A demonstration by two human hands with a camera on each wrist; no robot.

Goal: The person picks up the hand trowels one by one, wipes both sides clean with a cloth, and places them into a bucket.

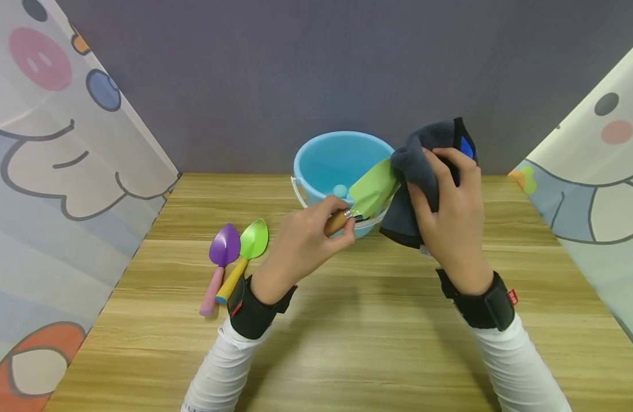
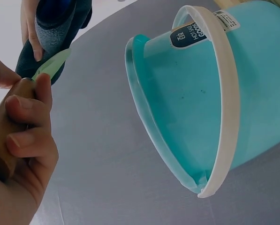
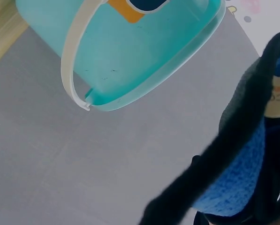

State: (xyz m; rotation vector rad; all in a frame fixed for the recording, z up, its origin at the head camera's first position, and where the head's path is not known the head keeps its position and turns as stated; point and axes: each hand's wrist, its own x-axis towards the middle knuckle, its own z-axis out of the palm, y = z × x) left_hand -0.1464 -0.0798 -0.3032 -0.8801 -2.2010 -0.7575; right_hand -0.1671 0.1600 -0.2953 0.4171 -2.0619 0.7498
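My left hand (image 1: 311, 234) grips the brown handle (image 2: 3, 136) of a small toy shovel with a light-green blade (image 1: 372, 186). The blade points up and right in the head view, in front of the bucket's rim. In my right hand (image 1: 454, 212) is a dark grey cloth (image 1: 416, 157) with black edging and a blue inner side (image 3: 233, 183). Folds of the cloth touch the blade and hide its tip. Behind the shovel stands a light-blue bucket (image 1: 316, 160) with a white handle (image 2: 226, 93); a round light-blue piece (image 1: 340, 191) shows inside it.
On the table's left side lie a purple shovel (image 1: 225, 246) with a pink handle and a green shovel (image 1: 254, 237) with a yellow handle, side by side. A grey panel (image 1: 244, 86) rises behind the wooden table (image 1: 378, 355). Printed cartoon sheets (image 1: 115, 189) flank both sides.
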